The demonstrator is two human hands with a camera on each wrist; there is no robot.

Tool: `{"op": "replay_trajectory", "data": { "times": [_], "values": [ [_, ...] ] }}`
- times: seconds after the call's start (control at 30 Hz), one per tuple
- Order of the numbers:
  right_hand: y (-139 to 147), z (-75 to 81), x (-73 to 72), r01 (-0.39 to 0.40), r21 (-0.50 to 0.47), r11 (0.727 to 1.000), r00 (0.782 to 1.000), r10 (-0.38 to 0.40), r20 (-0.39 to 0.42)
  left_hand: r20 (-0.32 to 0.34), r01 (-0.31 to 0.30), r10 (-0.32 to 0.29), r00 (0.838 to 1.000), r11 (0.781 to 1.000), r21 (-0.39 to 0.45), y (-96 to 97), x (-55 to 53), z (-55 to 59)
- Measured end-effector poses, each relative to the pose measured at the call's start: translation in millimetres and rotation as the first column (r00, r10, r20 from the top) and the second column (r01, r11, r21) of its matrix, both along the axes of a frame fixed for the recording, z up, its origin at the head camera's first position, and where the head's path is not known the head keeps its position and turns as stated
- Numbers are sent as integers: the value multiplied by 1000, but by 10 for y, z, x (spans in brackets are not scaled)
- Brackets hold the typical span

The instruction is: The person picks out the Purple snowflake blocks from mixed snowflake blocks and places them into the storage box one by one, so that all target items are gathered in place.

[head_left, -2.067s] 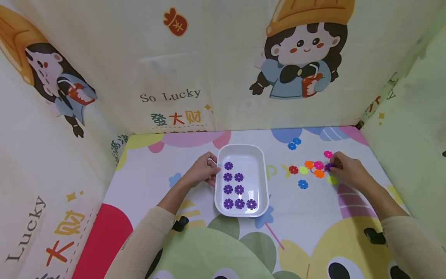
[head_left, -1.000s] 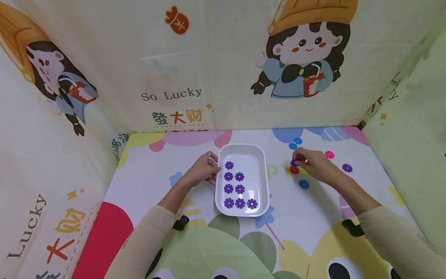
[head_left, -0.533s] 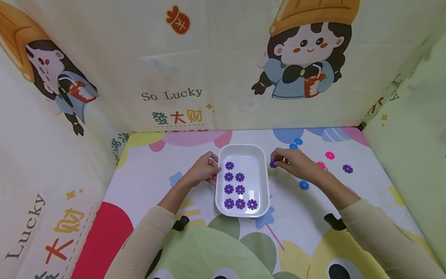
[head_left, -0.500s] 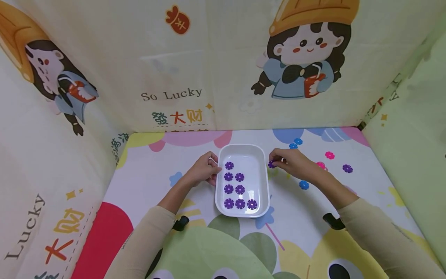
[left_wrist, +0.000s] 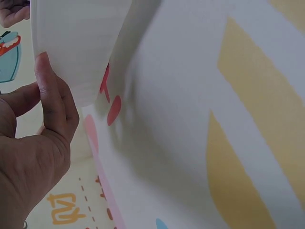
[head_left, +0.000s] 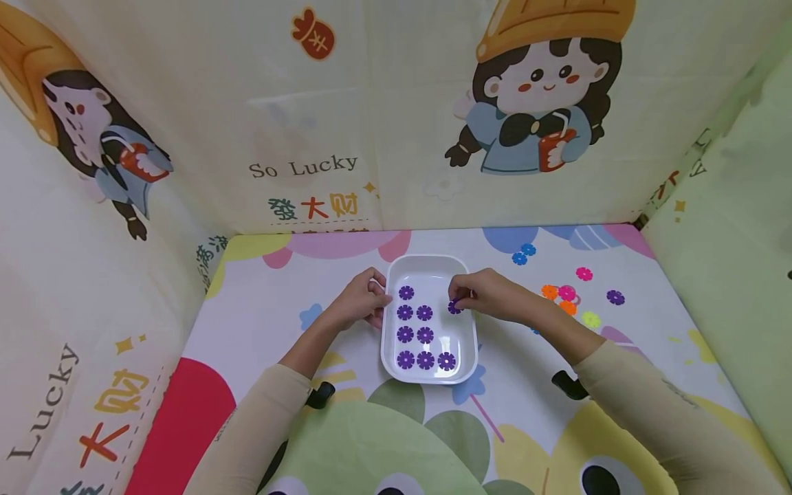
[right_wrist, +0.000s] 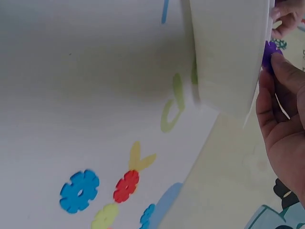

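A white plastic tray [head_left: 431, 283] sits mid-table in the head view, holding several purple snowflake discs [head_left: 425, 335] in rows along its left and near sides. At its left edge, my left hand [head_left: 361, 300] grips the rim; the left wrist view shows the fingers [left_wrist: 53, 102] against the outer wall. My right hand [head_left: 493, 294] reaches over the right rim and pinches another purple disc [head_left: 454, 306] between thumb and fingertips, just above the tray floor. In the right wrist view that held disc [right_wrist: 270, 53] appears at the tray's edge.
To the right lie loose discs: orange [head_left: 549, 292], pink [head_left: 584, 273], yellow [head_left: 591, 319], blue [head_left: 527, 249] and one purple disc [head_left: 615, 297]. A red disc [right_wrist: 126, 186] shows in the right wrist view. Printed cloth walls [head_left: 408, 185] enclose the table.
My right hand has carried a purple disc leftward from the loose discs, past the tray's right rim and over its inside. My left hand and the tray have stayed in place.
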State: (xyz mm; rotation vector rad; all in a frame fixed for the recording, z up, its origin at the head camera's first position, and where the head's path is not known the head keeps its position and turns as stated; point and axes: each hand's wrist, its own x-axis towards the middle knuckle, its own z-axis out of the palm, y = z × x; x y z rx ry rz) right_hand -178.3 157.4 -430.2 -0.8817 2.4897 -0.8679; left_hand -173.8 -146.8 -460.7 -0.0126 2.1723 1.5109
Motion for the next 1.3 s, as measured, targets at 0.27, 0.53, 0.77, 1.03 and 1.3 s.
{"op": "replay_trajectory", "data": {
  "times": [0.27, 0.53, 0.77, 1.03, 1.3],
  "values": [
    [-163, 13, -24, -82, 16, 996, 996, 82, 37, -3, 1, -1, 1000, 1000, 2, 1, -6, -8],
    [-344, 12, -88, -187, 101, 977, 979, 177, 103, -1, 4, -4, 1000, 1000, 11, -14, -16, -12],
    [-471, -1, -126, -247, 188, 951, 964, 220, 150, 2, 4, -4, 1000, 1000, 13, -6, -2, 3],
    [-563, -56, -169, -252, 281, 926, 961, 205, 187, 7, 4, -4, 1000, 1000, 1, -1, -3, 17],
    [-630, -67, -174, -256, 354, 899, 960, 194, 200, 9, 5, -5, 1000, 1000, 6, -5, -4, 10]
  ]
}}
